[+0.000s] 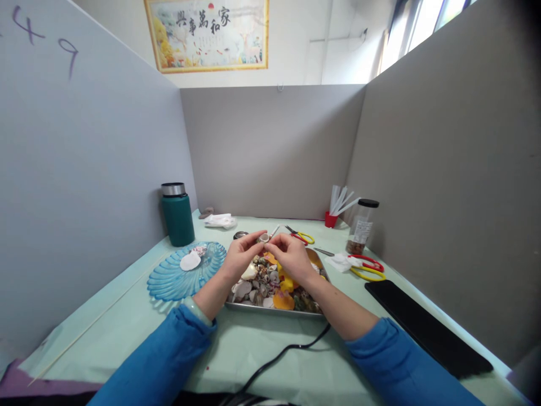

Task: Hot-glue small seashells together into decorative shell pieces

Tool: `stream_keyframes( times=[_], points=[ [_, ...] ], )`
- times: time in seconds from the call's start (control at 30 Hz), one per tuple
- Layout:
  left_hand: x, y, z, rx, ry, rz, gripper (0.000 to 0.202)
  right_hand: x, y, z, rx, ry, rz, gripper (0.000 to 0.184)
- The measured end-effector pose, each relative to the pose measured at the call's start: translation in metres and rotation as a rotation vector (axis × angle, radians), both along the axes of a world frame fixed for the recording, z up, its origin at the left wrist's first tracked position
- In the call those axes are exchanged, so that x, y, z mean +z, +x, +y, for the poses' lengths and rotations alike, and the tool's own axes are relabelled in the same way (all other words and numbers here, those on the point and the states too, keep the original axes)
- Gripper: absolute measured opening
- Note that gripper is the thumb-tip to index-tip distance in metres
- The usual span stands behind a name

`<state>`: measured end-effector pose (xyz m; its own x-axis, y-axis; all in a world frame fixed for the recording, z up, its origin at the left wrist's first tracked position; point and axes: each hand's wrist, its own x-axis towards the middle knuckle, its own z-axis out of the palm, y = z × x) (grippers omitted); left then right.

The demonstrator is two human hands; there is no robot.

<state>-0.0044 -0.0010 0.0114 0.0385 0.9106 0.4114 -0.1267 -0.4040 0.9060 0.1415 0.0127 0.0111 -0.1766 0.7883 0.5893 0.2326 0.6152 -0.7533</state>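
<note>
Above a metal tray [274, 309] of seashells, both hands meet around a small pale shell [264, 238]. My left hand [243, 252] pinches it from the left side, fingertips closed. My right hand [291, 255] grips it from the right, thumb and finger pressed together. Beneath the hands lie mixed shells [260, 282], grey, white and brown, with an orange shell [283, 300] near the tray's front rim and a yellow piece [287, 279] beside it. The exact kind of the held shell is too small to make out.
On the left stand a blue shell-shaped glass plate [169, 282] bearing a white disc [190, 260], and a green bottle [177, 217]. To the right are scissors [367, 269], a plastic jar [362, 228], a red cup of glue sticks [331, 219] and a black slab [422, 324]. A black cable [279, 355] crosses in front.
</note>
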Motion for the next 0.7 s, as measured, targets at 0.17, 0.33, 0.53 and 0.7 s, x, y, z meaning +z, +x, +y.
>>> stream_keyframes(
  times=[0.17, 0.33, 0.53, 0.7],
  points=[
    [-0.0004, -0.0004, 0.0007, 0.028, -0.019, 0.002, 0.036, -0.0015, -0.0001, -0.0010, -0.022, 0.091, -0.045, 0.015],
    [-0.0013, -0.0018, 0.0033, 0.026, -0.039, -0.004, 0.035, -0.0028, 0.0012, -0.0027, -0.038, 0.199, -0.110, 0.017],
    [-0.0033, -0.0047, 0.0058, 0.009, -0.023, -0.019, 0.030, -0.0019, 0.0021, -0.0016, -0.109, 0.256, -0.091, 0.019],
    [-0.0042, -0.0044, 0.0063, -0.009, -0.010, -0.044, 0.033, -0.0021, 0.0023, 0.0019, -0.146, 0.277, 0.000, 0.013]
  ],
)
